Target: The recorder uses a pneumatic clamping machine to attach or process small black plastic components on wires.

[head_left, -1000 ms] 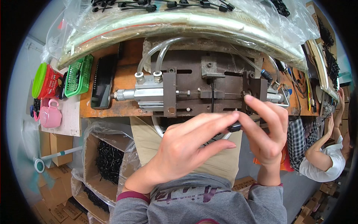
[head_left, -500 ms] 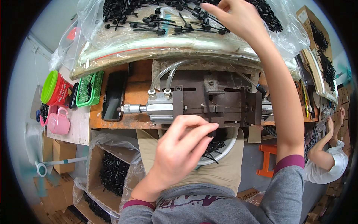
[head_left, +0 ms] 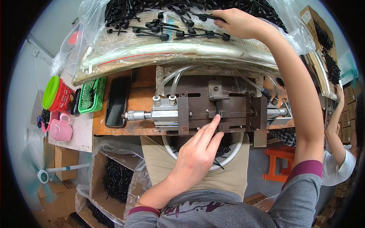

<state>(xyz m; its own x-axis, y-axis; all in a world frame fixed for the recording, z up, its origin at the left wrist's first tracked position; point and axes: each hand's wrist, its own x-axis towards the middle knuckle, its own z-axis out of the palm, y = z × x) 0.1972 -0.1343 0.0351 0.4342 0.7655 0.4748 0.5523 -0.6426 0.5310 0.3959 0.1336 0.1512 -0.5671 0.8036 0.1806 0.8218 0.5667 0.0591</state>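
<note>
My left hand (head_left: 195, 154) reaches over the front of a dark metal clamping fixture (head_left: 197, 89). Its index finger is stretched out, with the tip on a thin black plastic part (head_left: 217, 107) that lies across the fixture's middle; the other fingers are loosely bent. At the far side my right hand (head_left: 240, 24) pinches a black plastic piece with a thick head and thin stem (head_left: 206, 16), over a heap of similar pieces (head_left: 152, 28) on clear plastic sheeting. The fingertips partly cover that piece.
Air cylinders (head_left: 164, 114) and clear hoses (head_left: 176, 78) flank the fixture. Leftward lie a phone (head_left: 117, 99), a green basket (head_left: 99, 95), a red tub (head_left: 61, 95) and a pink cup (head_left: 61, 128). A white-rimmed basin (head_left: 237, 152) sits below; a co-worker's arm (head_left: 334, 117) shows at right.
My left hand went from pinched fingers above the fixture's front to a stretched index finger on the black part. My right hand, fingers apart before, has closed on a piece at the heap.
</note>
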